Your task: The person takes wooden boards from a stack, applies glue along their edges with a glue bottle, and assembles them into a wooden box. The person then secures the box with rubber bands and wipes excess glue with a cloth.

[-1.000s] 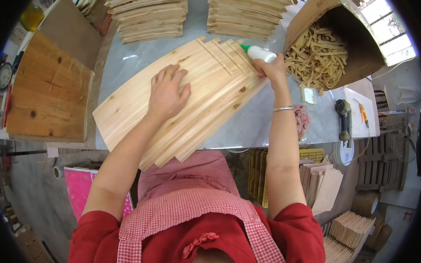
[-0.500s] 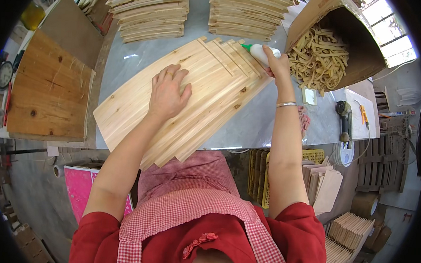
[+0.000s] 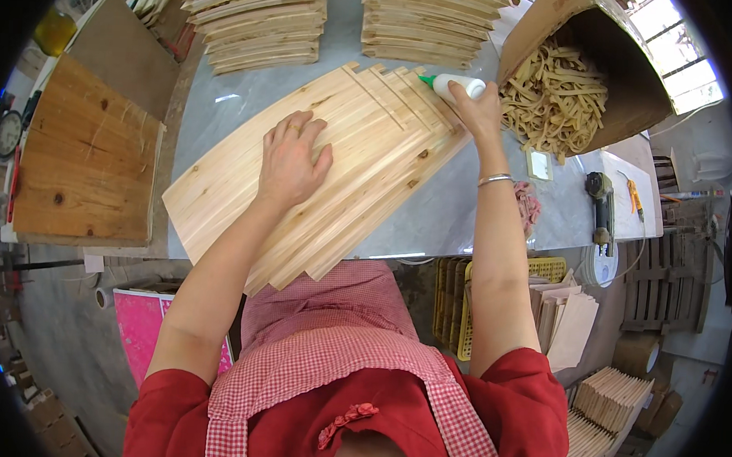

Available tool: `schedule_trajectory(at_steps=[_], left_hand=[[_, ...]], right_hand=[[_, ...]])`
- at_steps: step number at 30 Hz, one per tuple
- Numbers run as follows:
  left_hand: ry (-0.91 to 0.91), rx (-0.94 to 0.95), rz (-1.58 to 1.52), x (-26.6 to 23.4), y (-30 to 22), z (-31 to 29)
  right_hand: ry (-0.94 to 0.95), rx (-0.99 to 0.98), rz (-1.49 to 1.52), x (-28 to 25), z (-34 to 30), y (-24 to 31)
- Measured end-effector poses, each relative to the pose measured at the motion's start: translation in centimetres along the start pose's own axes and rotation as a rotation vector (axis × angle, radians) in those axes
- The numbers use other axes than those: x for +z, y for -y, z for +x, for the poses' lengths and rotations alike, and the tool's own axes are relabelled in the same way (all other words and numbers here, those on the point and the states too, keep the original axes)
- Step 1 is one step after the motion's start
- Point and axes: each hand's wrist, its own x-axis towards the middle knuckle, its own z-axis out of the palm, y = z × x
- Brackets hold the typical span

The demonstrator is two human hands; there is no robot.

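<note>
Several pale wooden boards [image 3: 246,170] lie fanned in overlapping steps on the grey table, each with a narrow groove near its far right end. My left hand [image 3: 295,160] rests on the top board with its fingers spread, holding nothing. At the far right corner of the boards, my right hand [image 3: 479,112] grips a white squeeze bottle [image 3: 454,87] with a green nozzle. The bottle is tilted on its side, its nozzle pointing left over the grooved ends. Whether glue leaves the tip is too small to tell.
Two stacks of boards [image 3: 261,20] stand at the back. A cardboard box [image 3: 546,24] of tan strips [image 3: 555,102] lies at the far right. Nearer are a small pale square object [image 3: 539,165], a pink cloth [image 3: 527,207] and a dark power tool [image 3: 600,208].
My right hand has shifted slightly on the white squeeze bottle, and the bottle shows more of its base. My left hand and the boards look unchanged.
</note>
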Motion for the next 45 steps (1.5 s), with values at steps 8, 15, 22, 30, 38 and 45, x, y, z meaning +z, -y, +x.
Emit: schedule_trajectory(at_steps=[8,15,22,30,38,45], left_hand=[[-0.016,0.006,0.005,0.3,0.1,0.0],[-0.044,0.027,0.015,0.6,0.4,-0.1],[-0.048,0.022,0.007,0.5,0.4,0.0],[-0.014,0.004,-0.027,0.3,0.3,0.0],[-0.052,0.04,-0.013,0.5,0.6,0.0],[-0.058,0.037,0.004,0.7,0.6,-0.1]], right_hand=[[-0.007,0.018,-0.066,-0.8,-0.6,0.0],[-0.021,0.043,-0.102,-6.5,-3.4,-4.6],[-0.04,0.299,0.188,-9.1,-5.8,-5.3],[-0.067,0.14,0.517,0.0,-4.6,1.1],[-0.1,-0.065,0.085,1.4,-3.2,3.0],[-0.062,-0.108,-0.031,-6.6,-6.3,-0.3]])
